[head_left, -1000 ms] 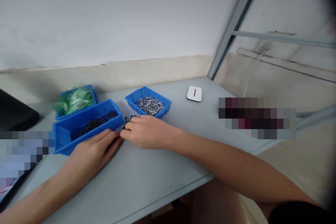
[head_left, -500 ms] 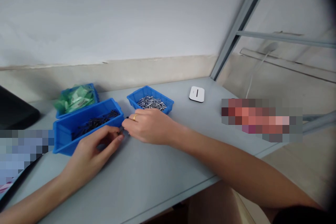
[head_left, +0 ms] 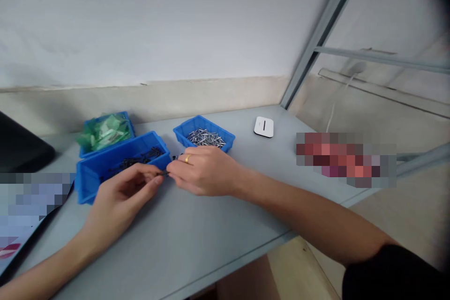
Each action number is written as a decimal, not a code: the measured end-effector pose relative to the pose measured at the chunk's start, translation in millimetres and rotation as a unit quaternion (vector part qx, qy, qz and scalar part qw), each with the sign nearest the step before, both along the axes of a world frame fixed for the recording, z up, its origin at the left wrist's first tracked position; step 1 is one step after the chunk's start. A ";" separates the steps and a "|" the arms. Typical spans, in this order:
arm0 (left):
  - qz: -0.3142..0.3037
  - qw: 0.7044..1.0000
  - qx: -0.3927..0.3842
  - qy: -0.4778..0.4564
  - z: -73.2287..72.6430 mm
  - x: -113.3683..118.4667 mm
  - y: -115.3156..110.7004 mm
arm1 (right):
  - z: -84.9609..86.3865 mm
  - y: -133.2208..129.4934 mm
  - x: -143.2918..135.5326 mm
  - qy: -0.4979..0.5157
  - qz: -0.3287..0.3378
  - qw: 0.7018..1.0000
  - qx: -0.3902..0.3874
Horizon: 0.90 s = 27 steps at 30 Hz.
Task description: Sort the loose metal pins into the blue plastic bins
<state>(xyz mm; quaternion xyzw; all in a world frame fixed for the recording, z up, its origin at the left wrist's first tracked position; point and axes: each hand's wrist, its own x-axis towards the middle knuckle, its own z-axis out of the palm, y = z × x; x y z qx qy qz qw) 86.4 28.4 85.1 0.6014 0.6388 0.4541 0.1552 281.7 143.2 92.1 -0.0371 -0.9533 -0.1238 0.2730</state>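
Observation:
My left hand (head_left: pixel 128 194) pinches one end of a thin, dark, pin-like piece (head_left: pixel 164 173) between thumb and fingertips. The fingers of my right hand (head_left: pixel 202 171), with a gold ring (head_left: pixel 188 159), are closed at the piece's other end. Small black bits show above those fingers; their kind is too small to make out. Just behind my left hand is a long blue bin (head_left: pixel 86 183) of small black parts (head_left: pixel 149 153). Beyond my right hand, a second blue bin (head_left: pixel 183 132) holds many thin silver pin-like parts (head_left: pixel 206 137).
A third blue bin (head_left: pixel 84 153) with green plastic bags (head_left: pixel 107 132) stands at the back left. On the grey table (head_left: pixel 197 234) lies a white square device (head_left: pixel 263 127). A black object (head_left: pixel 24 145) is at far left, a metal frame (head_left: pixel 305 65) at right.
Both hands stay close together at the thin piece, with their fingertips slightly shifted. The whole view has moved a little, and more of the black right sleeve shows.

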 end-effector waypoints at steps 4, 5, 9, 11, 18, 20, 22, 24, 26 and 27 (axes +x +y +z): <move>-0.038 0.999 0.027 -0.017 -4.9 -1.7 -0.2 | -8.2 0.6 0.3 0.018 0.015 1.000 -0.019; -0.046 0.998 0.027 -0.017 -6.0 -1.7 -0.2 | -10.0 0.4 0.5 0.019 0.014 0.999 -0.027; -0.055 0.998 0.023 -0.020 -9.3 -1.0 1.6 | -10.9 -0.5 1.4 0.061 0.012 0.996 -0.070; -0.055 0.998 0.022 -0.021 -10.1 -0.3 1.9 | -8.6 -1.6 1.2 0.102 0.015 0.992 -0.079; -0.058 0.998 0.001 0.015 -10.3 0.0 -0.3 | -9.8 -4.4 0.5 0.106 0.030 0.987 -0.114; -0.058 0.998 -0.005 0.027 -9.3 -0.9 0.4 | -11.0 -3.9 1.3 0.097 0.033 0.988 -0.118; -0.059 0.998 -0.008 0.034 -8.4 -1.6 1.7 | -11.9 -3.3 2.0 0.085 0.032 0.989 -0.117; -0.060 0.997 -0.005 0.037 -8.7 -2.6 2.6 | -12.8 -2.7 2.1 0.070 0.036 0.990 -0.116; -0.062 0.997 0.003 0.036 -10.2 -4.7 3.1 | -13.6 -2.4 1.3 0.060 0.035 0.990 -0.123; -0.064 0.997 0.009 0.035 -11.3 -6.2 3.2 | -13.6 -2.3 0.6 0.047 0.028 0.990 -0.129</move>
